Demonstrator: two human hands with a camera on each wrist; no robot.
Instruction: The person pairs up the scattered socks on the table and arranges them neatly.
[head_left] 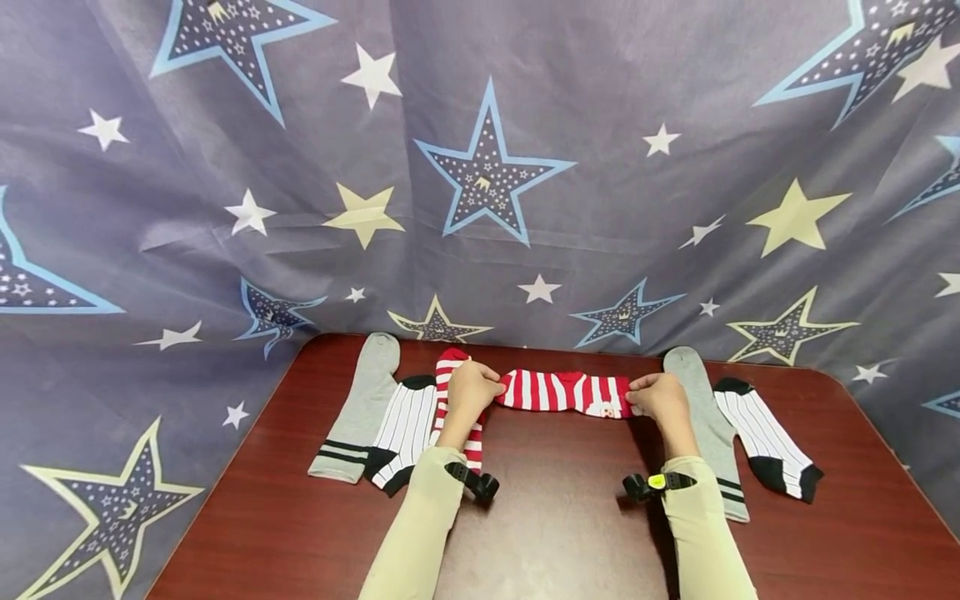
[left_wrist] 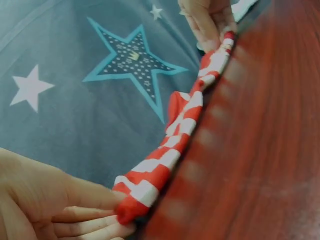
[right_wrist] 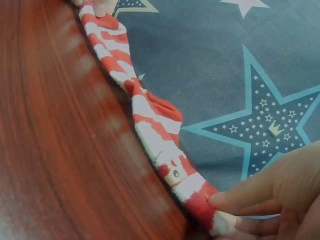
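A red-and-white striped sock is stretched sideways between both hands, close over the far part of the table. My left hand pinches its left end between thumb and fingers. At the other end, near a small face pattern, my right hand pinches the red edge. Both grips show in the wrist views, where the sock sags slightly along its length. Under and beside the left hand lies another red-and-white striped sock, partly hidden by that hand and forearm.
On the left of the brown table lie a grey sock and a white pinstriped sock with black ends. To the right are a matching grey sock and pinstriped sock. A star-patterned curtain hangs behind.
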